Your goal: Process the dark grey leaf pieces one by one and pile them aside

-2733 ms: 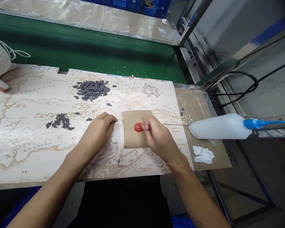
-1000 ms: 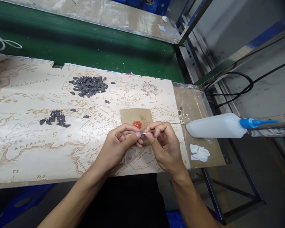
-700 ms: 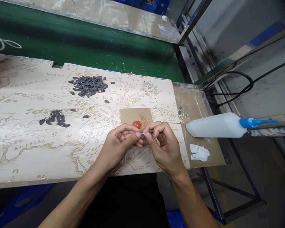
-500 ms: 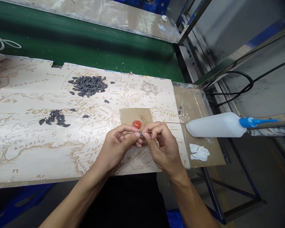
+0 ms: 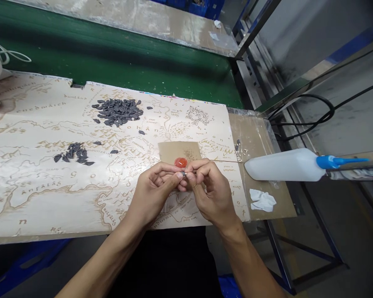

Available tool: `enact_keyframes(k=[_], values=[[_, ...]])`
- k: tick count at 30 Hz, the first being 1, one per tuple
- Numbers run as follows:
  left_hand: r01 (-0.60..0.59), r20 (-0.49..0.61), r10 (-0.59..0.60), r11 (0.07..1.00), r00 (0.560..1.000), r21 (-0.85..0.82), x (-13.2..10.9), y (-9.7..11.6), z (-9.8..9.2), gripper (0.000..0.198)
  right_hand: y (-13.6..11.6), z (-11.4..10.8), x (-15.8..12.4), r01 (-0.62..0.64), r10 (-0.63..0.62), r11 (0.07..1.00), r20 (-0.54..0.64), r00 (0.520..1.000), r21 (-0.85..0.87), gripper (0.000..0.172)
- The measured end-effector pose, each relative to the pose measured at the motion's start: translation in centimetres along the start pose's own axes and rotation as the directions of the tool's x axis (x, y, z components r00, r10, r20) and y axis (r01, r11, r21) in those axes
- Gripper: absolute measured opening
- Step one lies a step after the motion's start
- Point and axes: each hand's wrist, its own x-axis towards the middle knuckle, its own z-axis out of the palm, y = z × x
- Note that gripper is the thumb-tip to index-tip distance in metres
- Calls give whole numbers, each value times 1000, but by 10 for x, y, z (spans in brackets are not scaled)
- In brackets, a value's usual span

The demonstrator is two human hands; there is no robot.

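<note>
My left hand (image 5: 155, 190) and my right hand (image 5: 209, 188) meet fingertip to fingertip just above the table's near edge. Between them they pinch a tiny dark grey piece (image 5: 182, 174). A thin stick (image 5: 226, 161) runs from my right fingers toward the right. Just beyond the fingers a small red cap (image 5: 180, 162) sits on a brown card square (image 5: 179, 152). A large heap of dark grey pieces (image 5: 119, 111) lies further back on the map-printed sheet (image 5: 34, 186), and a smaller heap (image 5: 74, 153) lies to the left.
A white squeeze bottle with a blue nozzle (image 5: 289, 165) lies on its side at the right. A crumpled white tissue (image 5: 262, 200) sits near it. A cluster of tiny light parts (image 5: 199, 116) lies at the back right. A green conveyor belt (image 5: 112, 62) runs behind the sheet.
My left hand left the table and came up to meet the right one near the red cap. The two hands have since stayed pinched together, almost still.
</note>
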Motion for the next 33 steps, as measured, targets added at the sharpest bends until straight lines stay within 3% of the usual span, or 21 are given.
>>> enact_keyframes(k=[5,7,9,11,12,14,15,18,21,24,30,33], values=[[-48,0,48,998,999,34,-2,1,2,23,-3,3,0,14,-15,999,-25,1000,-50,24],[-87,-14,89,987,996,137,-3,8,-2,21,-7,5,-1,33,-35,999,-52,998,-44,21],[-161,-62,194,924,979,346,-3,18,-14,18,-12,6,0,55,-58,998,-88,995,-28,17],[-236,-104,386,731,916,641,-3,31,-36,14,-15,3,0,58,-58,998,-129,990,-10,15],[-249,-94,501,574,860,780,-3,38,-49,12,-16,0,0,50,-50,999,-153,987,-6,15],[-149,-50,663,240,747,959,-1,50,-80,12,-14,-6,0,22,-23,1000,-190,981,-8,15],[-88,-39,697,145,716,985,0,54,-95,13,-13,-9,-1,1,-3,1000,-200,980,-9,16],[85,-97,717,53,690,995,3,62,-130,22,-6,-14,-6,-71,69,997,-195,978,0,15],[184,-165,730,55,663,981,8,65,-141,29,0,-15,-10,-137,136,991,-164,977,8,15],[175,-138,733,26,666,984,16,66,-134,32,1,-15,-11,-165,164,986,-157,974,4,16],[173,-93,628,-68,773,982,45,71,-111,29,-1,-16,-8,-159,158,987,-185,970,6,16],[205,-96,595,-118,798,972,56,75,-108,24,-1,-16,-9,-169,168,986,-182,969,8,18]])
